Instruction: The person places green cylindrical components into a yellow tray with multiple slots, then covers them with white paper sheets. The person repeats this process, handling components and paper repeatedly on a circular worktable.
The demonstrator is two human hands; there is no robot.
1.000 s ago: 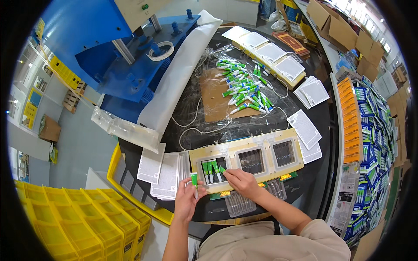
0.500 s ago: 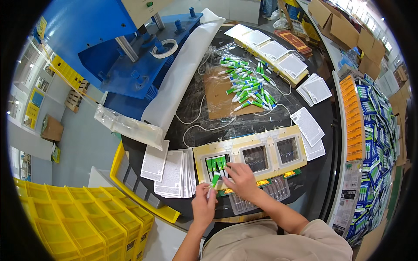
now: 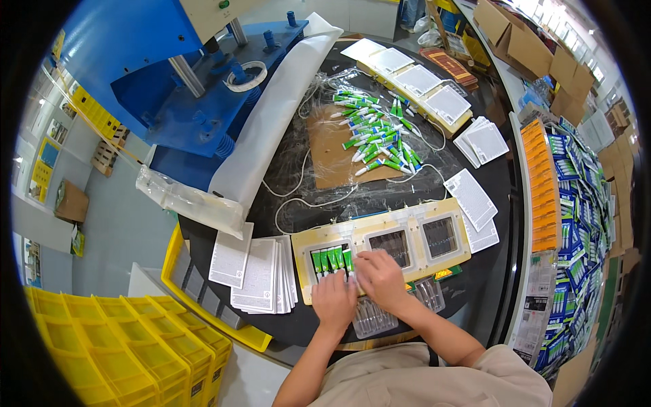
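A cream fixture (image 3: 447, 263) with three windows lies in front of me. In its left window several green-and-white tubes (image 3: 331, 258) stand side by side. My left hand (image 3: 335, 300) lies over their white lower ends, fingers stretched forward and slightly apart. At the window's right edge, my right hand (image 3: 380, 277) has its fingers bent close together beside the rightmost tube; what is under the fingertips is hidden. Clear plastic shows in the middle window (image 3: 388, 249) and the right window (image 3: 441, 237). Clear blister trays (image 3: 373, 320) stick out under the near edge.
A pile of tubes (image 3: 380, 139) lies on brown cardboard (image 3: 325, 152). Printed cards (image 3: 261, 275) are stacked left, more cards (image 3: 470, 198) right. A second fixture (image 3: 413, 80) holds cards at the back. A blue press (image 3: 196, 108) stands left; yellow crates (image 3: 122, 339) are lower left.
The loose tube in my left hand is no longer seen; that hand has moved forward onto the tubes in the left window. My right hand's fingers have drawn closer together.
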